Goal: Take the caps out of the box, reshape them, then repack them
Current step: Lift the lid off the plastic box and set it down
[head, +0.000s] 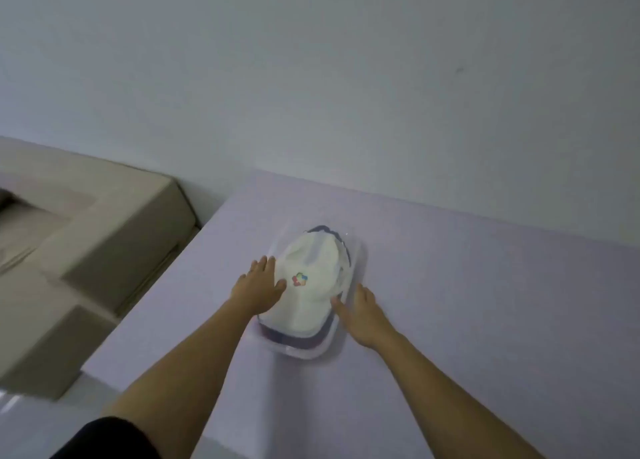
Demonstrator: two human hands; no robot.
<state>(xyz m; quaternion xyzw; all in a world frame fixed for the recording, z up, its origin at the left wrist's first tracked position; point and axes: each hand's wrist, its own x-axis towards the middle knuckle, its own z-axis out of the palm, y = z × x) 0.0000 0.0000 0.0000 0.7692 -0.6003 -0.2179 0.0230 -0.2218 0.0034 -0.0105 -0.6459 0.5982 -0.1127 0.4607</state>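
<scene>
Head view: a clear plastic box (306, 354) stands on the lilac table (485, 302), near its far edge. The box holds stacked caps. A white cap (311, 306) with a multicoloured logo lies uppermost, and the dark brim of a second cap (294, 338) shows beneath it. Whether a lid covers them cannot be told.

The left hand (259, 285) lies flat against the left side of the box, fingers straight and grasping nothing. The right hand (363, 315) rests at the right side, fingers extended and likewise released. A beige sofa (86, 233) stands to the left.
</scene>
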